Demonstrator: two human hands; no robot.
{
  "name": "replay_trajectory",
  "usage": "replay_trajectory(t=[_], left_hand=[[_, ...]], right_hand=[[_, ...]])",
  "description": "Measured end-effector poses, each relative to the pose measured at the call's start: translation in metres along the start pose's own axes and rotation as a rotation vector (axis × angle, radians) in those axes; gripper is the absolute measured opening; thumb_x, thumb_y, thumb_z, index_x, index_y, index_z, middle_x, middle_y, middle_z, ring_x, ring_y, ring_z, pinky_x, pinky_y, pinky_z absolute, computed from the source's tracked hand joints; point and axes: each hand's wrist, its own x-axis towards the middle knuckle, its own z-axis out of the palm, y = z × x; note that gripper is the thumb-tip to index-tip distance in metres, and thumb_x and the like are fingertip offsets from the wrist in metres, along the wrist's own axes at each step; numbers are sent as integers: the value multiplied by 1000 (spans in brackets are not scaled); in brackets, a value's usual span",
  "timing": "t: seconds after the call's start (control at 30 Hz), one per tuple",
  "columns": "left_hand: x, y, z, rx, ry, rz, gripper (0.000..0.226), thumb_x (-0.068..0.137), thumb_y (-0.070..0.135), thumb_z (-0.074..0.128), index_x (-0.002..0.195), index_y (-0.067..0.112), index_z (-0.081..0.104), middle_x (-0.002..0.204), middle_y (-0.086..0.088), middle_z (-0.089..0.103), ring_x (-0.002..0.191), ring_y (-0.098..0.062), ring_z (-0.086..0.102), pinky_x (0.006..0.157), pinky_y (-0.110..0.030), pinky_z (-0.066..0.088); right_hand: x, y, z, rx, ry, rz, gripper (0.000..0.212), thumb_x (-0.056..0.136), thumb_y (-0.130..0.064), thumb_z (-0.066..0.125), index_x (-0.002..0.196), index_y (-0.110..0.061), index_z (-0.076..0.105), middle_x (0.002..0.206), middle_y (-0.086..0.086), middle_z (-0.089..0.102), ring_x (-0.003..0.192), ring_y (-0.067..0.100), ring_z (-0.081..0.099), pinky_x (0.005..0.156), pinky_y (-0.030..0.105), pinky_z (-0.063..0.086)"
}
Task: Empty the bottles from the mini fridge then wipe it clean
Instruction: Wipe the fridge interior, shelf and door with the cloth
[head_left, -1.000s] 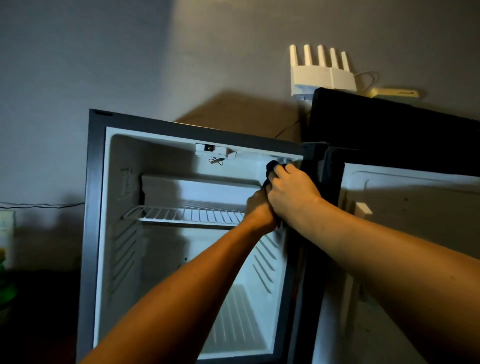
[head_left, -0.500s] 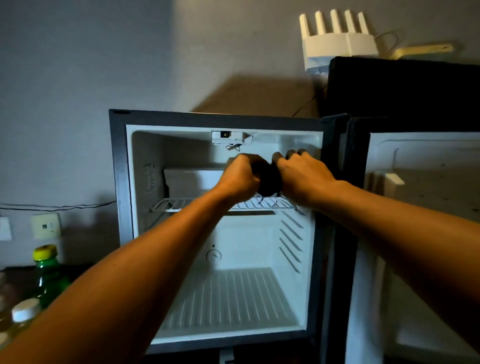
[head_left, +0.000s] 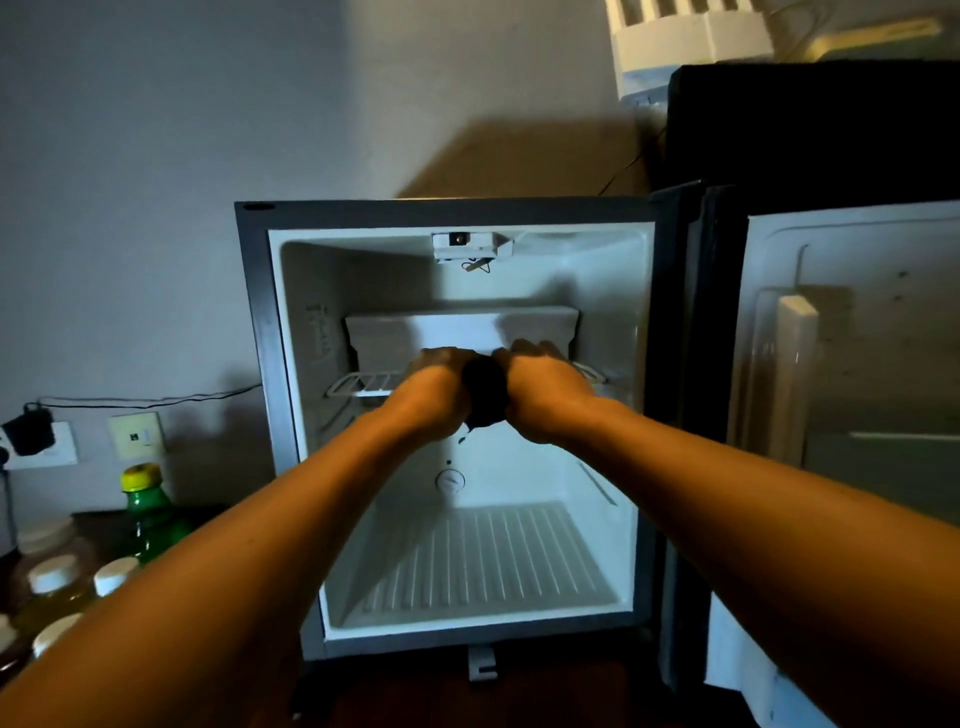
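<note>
The mini fridge (head_left: 270, 364) stands open with a white interior holding no bottles, and its door (head_left: 852, 395) is swung out to the right. A wire shelf (head_left: 363, 385) crosses the inside at mid height. Both hands are in front of that shelf, holding a dark cloth (head_left: 485, 397) between them. My left hand (head_left: 436, 387) grips the cloth's left side and my right hand (head_left: 545, 392) grips its right side. Bottles stand outside at the lower left: a green one with a yellow cap (head_left: 148, 512) and several white-capped ones (head_left: 54, 584).
A white router (head_left: 685, 36) sits on a black appliance (head_left: 810, 124) behind the door. Wall sockets with a plugged-in charger (head_left: 31, 431) and a cable are on the left wall. The fridge stands on a dark wooden surface (head_left: 545, 696).
Both hands with the cloth came down from the fridge's upper right corner to the middle in front of the shelf. The view shifted, bringing the bottles at the left into sight.
</note>
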Motion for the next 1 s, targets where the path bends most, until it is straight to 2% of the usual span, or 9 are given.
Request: replay_trajectory(t=[0.07, 0.2, 0.37, 0.47, 0.63, 0.73, 0.83, 0.9, 1.0], left_hand=[[-15, -7, -1, -99, 85, 5, 21, 83, 6, 62, 71, 23, 64, 74, 3, 68, 68, -13, 65, 66, -27, 55], [-56, -16, 5, -227, 295, -40, 10, 78, 5, 66, 81, 14, 66, 74, 4, 60, 60, -10, 54, 53, -11, 36], [-74, -31, 42, -339, 161, -193, 26, 91, 12, 55, 68, 17, 64, 64, -7, 67, 56, -17, 65, 49, -17, 41], [-64, -27, 72, -353, 105, -357, 20, 94, 21, 55, 89, 8, 68, 80, -14, 68, 77, -28, 67, 60, -26, 42], [-39, -22, 124, -690, 117, -577, 39, 86, 44, 59, 86, 5, 63, 75, -11, 64, 67, -26, 59, 53, -25, 42], [-28, -13, 146, -874, 71, -512, 34, 91, 43, 54, 73, 15, 60, 71, -9, 64, 67, -23, 60, 61, -28, 47], [-14, 0, 159, -1020, 51, -513, 30, 90, 50, 52, 80, 24, 62, 84, -5, 68, 84, -23, 66, 78, -37, 55], [-3, 5, 167, -1146, 55, -645, 43, 84, 57, 54, 95, 16, 63, 87, -7, 67, 89, -28, 67, 84, -46, 57], [16, 8, 171, -1120, 116, -687, 41, 90, 52, 54, 81, 13, 63, 75, -4, 66, 76, -21, 66, 68, -33, 55]], right_hand=[[-7, -10, 1, 58, 30, -29, 45, 87, -26, 65, 129, -21, 49, 120, 8, 52, 114, 32, 44, 92, 42, 46], [-27, -31, 10, 127, 34, -70, 47, 82, -29, 68, 124, -18, 52, 119, 11, 56, 112, 34, 52, 83, 40, 47], [-38, -33, 50, 332, -143, 104, 24, 83, -18, 63, 105, -16, 53, 103, 9, 59, 95, 30, 60, 67, 32, 45], [-34, -23, 78, 403, -217, 245, 21, 78, -24, 68, 95, -16, 59, 90, 9, 65, 79, 24, 65, 56, 27, 48], [-23, 9, 111, 597, -228, 532, 25, 71, -8, 71, 96, -9, 68, 85, 10, 72, 77, 22, 71, 64, 28, 57], [-17, 26, 134, 858, -56, 671, 25, 76, -17, 68, 100, -9, 67, 89, 10, 72, 80, 23, 70, 63, 27, 56], [-11, 31, 154, 1119, 183, 724, 34, 78, -39, 70, 105, -18, 67, 93, 2, 72, 84, 17, 69, 72, 32, 58], [-4, 31, 161, 1216, 322, 744, 31, 80, -31, 71, 108, -21, 64, 97, -1, 70, 89, 16, 67, 78, 33, 56], [9, 33, 161, 1263, 504, 782, 36, 82, -13, 68, 116, -18, 57, 103, -2, 67, 93, 15, 64, 83, 31, 53]])
